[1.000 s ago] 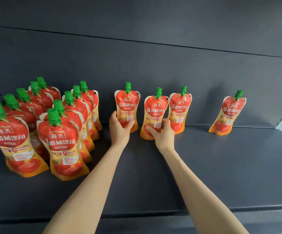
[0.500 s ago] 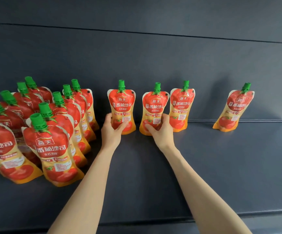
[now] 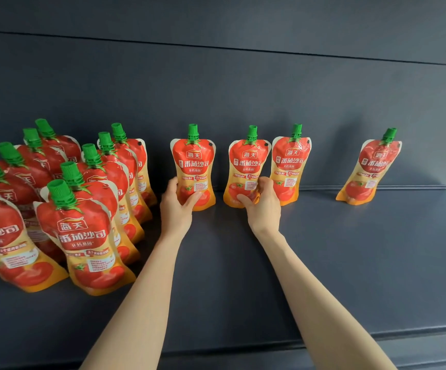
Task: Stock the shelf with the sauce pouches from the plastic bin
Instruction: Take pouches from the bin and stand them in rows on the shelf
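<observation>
Pouches, two, in hand at the rear of the shelf (image 3: 350,263). Both upright, long axis vertical, green caps uppermost, printed faces to the front.

Item one: left-held pouch (image 3: 193,161). Stands directly beyond the left hand (image 3: 175,209), which grips its lower part from the front. The thumb lies across the printed face; the other fingers curl round the left edge and mostly out of sight. Whether the base touches the shelf cannot be told.

Item two: right-held pouch (image 3: 247,162). Directly beyond the right hand (image 3: 264,209), gripped low. The thumb lies across the face and the fingers (image 3: 266,184) wrap over the right edge. It leans slightly. Its right edge is just beside, perhaps touching, the third pouch (image 3: 290,161), which stands free before the back panel (image 3: 243,89).

Also present: massed pouches (image 3: 83,231) in rows at the left, near the left hand. Lone pouch (image 3: 374,166), tilted, well apart to the right. Plastic bin not in view.

Relation that counts: each hand has its own pouch, so neither needs to reach. Open gaps lie between the two held pouches, and between the third pouch and the lone pouch.

Judged next: settle both bases flat, then let go. The soft bodies look liable to slump or nudge a neighbour if released while leaning.
</observation>
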